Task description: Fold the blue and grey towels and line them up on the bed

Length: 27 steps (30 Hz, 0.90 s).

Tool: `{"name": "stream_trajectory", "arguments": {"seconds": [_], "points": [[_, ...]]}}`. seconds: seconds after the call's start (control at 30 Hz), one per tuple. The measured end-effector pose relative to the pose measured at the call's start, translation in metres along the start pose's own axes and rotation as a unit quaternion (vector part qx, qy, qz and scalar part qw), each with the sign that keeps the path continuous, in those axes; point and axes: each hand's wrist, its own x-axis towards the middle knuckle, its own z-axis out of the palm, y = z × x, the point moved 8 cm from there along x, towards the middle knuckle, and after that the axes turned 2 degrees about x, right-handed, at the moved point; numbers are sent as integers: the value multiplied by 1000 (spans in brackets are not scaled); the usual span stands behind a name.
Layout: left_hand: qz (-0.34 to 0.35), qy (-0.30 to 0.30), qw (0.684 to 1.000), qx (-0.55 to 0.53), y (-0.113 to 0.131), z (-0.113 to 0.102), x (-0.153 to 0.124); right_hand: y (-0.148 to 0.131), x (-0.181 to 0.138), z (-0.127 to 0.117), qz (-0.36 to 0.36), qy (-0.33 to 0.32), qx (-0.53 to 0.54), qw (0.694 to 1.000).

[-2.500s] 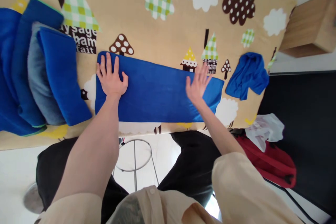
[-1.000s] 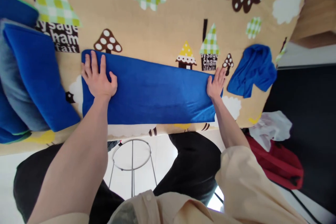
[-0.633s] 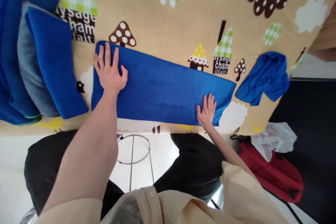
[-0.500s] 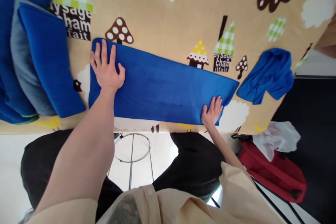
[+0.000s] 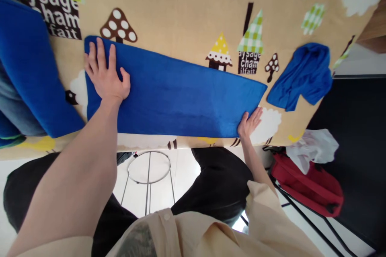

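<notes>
A long blue cloth, which looks like a towel, lies flat along the near edge of the table. My left hand rests on its left end, palm down, with the fingers spread. At the lower right corner, my right hand lies flat with its fingers stretched out past the cloth's edge over a white cloud print. Neither hand grips anything. To the right is a crumpled blue cloth, apart from the flat one. Several folded blue cloths are stacked at the left, partly cut off by the picture's edge.
A beige printed tablecloth covers the table. Below its near edge stands a round metal stool frame. On the right, a red bag and a white plastic bag sit beside a black surface.
My right hand has slid outward from on top of the cloth to its right edge. The left hand stays on the cloth. The whole view has shifted, so things appear farther left and higher.
</notes>
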Motion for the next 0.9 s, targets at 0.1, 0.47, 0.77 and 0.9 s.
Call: {"name": "stream_trajectory", "arguments": {"seconds": [0.1,0.47,0.77,0.9], "points": [[-15,0,1000,-13,-1,-1,0,10,-15,-1,73,15,15,997],[-38,-4,996,-87,0,-1,-1,22,-71,-18,130,96,19,987],[-14,-22,996,-84,-8,6,-1,53,-87,-11,181,36,29,982],[-26,-9,995,-100,-4,1,-1,53,-88,-14,171,57,17,984]]}}
